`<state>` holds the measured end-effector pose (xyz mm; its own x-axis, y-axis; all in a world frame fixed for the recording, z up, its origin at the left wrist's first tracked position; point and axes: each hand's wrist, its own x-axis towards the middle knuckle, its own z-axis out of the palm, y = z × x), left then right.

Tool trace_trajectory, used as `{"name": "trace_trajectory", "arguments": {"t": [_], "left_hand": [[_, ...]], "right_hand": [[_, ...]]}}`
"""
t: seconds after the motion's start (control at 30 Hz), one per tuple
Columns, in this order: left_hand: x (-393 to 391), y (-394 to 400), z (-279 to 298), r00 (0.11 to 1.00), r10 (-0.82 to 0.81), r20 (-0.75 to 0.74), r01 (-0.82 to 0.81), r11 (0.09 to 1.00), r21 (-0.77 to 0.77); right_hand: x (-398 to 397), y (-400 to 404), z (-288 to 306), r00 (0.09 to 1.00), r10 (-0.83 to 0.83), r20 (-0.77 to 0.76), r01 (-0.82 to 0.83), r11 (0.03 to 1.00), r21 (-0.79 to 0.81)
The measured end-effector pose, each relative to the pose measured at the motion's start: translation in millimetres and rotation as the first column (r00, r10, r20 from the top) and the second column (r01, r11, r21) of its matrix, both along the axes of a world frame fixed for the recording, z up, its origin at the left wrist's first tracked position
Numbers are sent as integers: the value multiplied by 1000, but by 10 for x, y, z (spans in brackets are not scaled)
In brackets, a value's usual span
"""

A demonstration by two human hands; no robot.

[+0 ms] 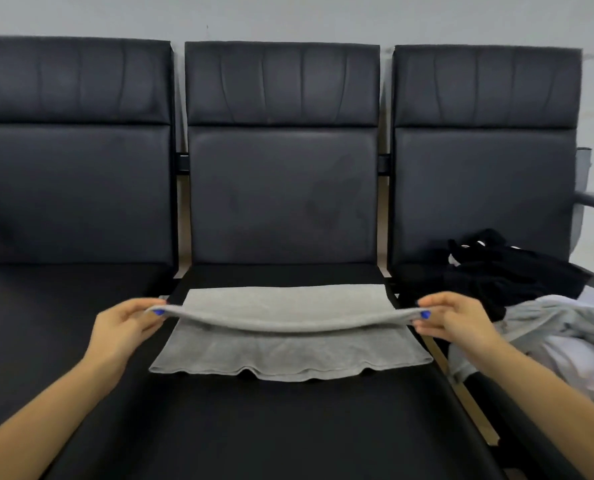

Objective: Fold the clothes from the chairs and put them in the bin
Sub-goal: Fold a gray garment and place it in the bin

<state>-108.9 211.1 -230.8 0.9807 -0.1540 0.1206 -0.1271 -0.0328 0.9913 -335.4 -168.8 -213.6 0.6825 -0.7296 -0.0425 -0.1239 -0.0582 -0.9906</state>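
Left hand (125, 322) and right hand (456, 318): each pinched one end of a raised fold of the grey garment (281, 336), which lay between them on the middle chair seat (271, 427). Beyond the right hand: heaped black clothes (510, 275) and pale clothes (565, 337).

Both bare forearms reach forward, hands level and well apart.
The left hand (124, 322) and right hand (456, 318) each pinch with thumb above and curled fingers below, blue-painted thumbnails facing inward.
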Motion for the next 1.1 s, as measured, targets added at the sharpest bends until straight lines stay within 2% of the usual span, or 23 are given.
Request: {"name": "trace_trajectory", "arguments": {"t": [0.07,0.13,0.23,0.33,0.4,0.47,0.53,0.57,0.7,0.8,0.87,0.97,1.03,1.1], "left_hand": [[-157,120,-197,999,-37,21,36,999,41],[-239,209,-368,991,-78,105,55,976,210],[-260,290,-489,926,-211,313,0,828,560],[-249,349,-587,827,-367,426,-96,654,751],[-205,381,-643,781,-427,455,-158,569,807],[-134,405,-682,745,-453,490,-215,532,819],[-70,406,-716,736,-445,510,-254,516,818],[-66,390,-713,740,-432,515,-272,508,817],[-102,222,-602,806,-342,483,-310,451,837],[-73,137,-515,830,-382,405,-285,334,898],[-106,153,-471,825,-426,372,-242,328,913],[-227,275,-410,813,-496,306,-165,307,937],[-336,378,-326,821,-530,213,-52,302,952],[-454,480,-190,817,-572,75,106,277,955]], "right_hand": [[-115,25,-171,997,26,-70,-29,998,-47],[-179,23,-299,991,39,-130,-53,993,-110],[-208,6,-415,985,49,-163,-78,982,-174],[-201,12,-466,966,63,-252,-148,930,-335],[-222,17,-478,935,72,-347,-257,812,-524],[-261,29,-522,881,78,-467,-414,605,-680],[-290,33,-617,847,18,-531,-494,397,-774],[-301,32,-653,854,-10,-521,-484,354,-800],[-277,62,-623,846,-61,-530,-475,366,-801],[-258,101,-572,813,-64,-578,-523,354,-775],[-272,103,-545,792,-51,-609,-559,341,-756],[-361,120,-460,764,-19,-645,-591,380,-712],[-440,133,-347,714,-27,-699,-631,407,-660],[-498,143,-201,593,-17,-805,-713,452,-536]]}}
